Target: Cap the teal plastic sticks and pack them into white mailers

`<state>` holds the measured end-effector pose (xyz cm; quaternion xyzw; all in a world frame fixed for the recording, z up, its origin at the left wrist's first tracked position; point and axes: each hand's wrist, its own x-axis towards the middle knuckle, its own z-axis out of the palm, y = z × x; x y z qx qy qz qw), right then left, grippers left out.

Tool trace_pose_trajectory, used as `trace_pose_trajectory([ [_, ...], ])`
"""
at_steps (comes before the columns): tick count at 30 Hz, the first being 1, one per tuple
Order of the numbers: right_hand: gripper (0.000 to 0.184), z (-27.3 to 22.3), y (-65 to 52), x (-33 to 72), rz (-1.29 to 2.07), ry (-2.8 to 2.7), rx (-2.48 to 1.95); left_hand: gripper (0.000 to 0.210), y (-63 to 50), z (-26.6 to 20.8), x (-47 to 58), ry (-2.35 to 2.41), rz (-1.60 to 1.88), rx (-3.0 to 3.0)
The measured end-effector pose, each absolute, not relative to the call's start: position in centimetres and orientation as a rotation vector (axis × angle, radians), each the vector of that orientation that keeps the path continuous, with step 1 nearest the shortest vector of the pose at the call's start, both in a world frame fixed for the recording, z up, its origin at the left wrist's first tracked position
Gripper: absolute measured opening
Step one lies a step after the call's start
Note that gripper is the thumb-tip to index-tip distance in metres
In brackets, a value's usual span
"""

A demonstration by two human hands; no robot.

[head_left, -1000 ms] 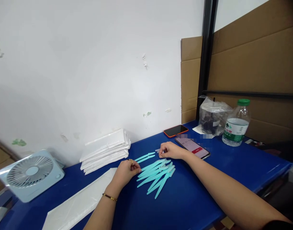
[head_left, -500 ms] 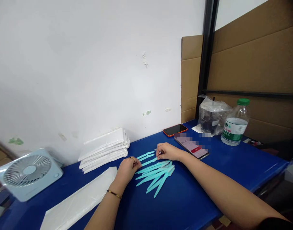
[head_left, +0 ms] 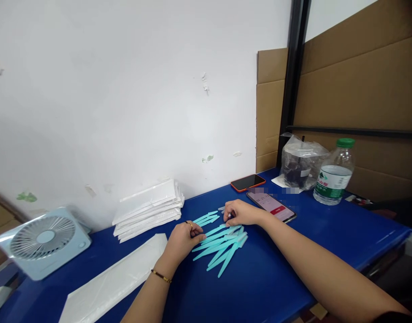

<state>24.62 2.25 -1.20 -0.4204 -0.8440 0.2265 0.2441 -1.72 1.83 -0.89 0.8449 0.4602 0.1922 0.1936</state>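
Note:
Several turquoise eyebrow razors (head_left: pixel 222 253) lie fanned out on the blue table (head_left: pixel 256 278), blades and handles overlapping. A smaller group of turquoise razors (head_left: pixel 206 218) lies side by side just beyond them. My left hand (head_left: pixel 186 240) is closed, thumb and forefinger pinching the narrow left end of one razor at the top of the fan. At that razor's other end, the bent fingers of my right hand (head_left: pixel 238 213) are closed on it. A small pale greyish tip (head_left: pixel 221 208) shows just left of my right hand; its kind is unclear.
Stacked white packets (head_left: pixel 148 208) stand by the wall, with one long white packet (head_left: pixel 115 278) nearer. A light-blue fan (head_left: pixel 46 242) sits left. Two phones, one orange-edged (head_left: pixel 248 182) and one lit (head_left: pixel 273 207), a bagged cup (head_left: pixel 296 163) and a water bottle (head_left: pixel 334 175) are right.
The razor held between my hands has joined the small far group. Both hands have shifted slightly right and are now at another razor at the top of the fan.

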Motion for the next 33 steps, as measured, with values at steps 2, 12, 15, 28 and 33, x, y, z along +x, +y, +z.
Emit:
trace_pose_trajectory([
  [2, 0.018, -1.4, 2.3, 24.4, 0.59, -2.331, -1.168, 0.02, 1.8, -0.9, -1.5, 1.307, 0.475, 2.387],
  [12, 0.007, -1.6, 3.1, 25.8, 0.378, -2.232, -1.364, 0.017, 3.0, -0.7, -2.4, 1.496, 0.391, 2.538],
  [15, 0.014, -1.1, 2.8, 26.1, 0.456, -2.192, -1.282, 0.02, 2.9, -0.8, -3.0, 1.467, 0.482, 2.451],
  [28, 0.015, -0.8, 2.0, 25.0, 0.663, -2.415, -1.123, 0.018, 1.6, -0.1, -1.7, 1.274, 0.33, 2.523],
  [33, 0.011, -0.8, 2.3, 25.4, 0.538, -2.393, -1.216, 0.017, 2.3, -0.2, -1.7, 1.358, 0.323, 2.6],
])
